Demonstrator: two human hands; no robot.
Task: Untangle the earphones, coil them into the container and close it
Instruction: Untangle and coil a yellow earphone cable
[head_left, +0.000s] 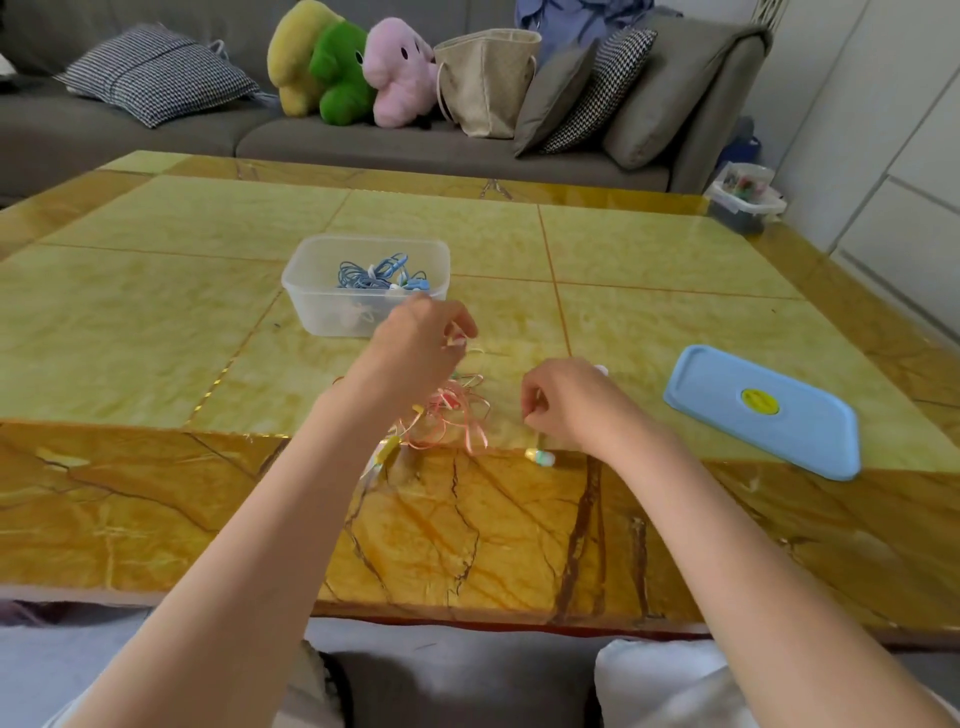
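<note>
Marble table (156, 322): your left hand (415, 338) and right hand (566, 405) each pinch the pink cord (452, 415). Pulling apart risks tightening knots; the tub (311, 291) sits open.

hands (415, 338) – 2 | earphone sets (452, 415) – 2 | container (317, 306) – 1 | lid (763, 410) – 1

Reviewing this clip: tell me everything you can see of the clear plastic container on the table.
The container is a rectangular tub of translucent, frosted-looking plastic with rounded corners and a rolled rim. It stands upright and open on the yellow tiled table, beyond the left hand, which partly hides its near right corner; contact cannot be told. Inside lie coiled blue earphones with whitish parts. Its blue lid lies apart, flat on the table to the right.
</note>
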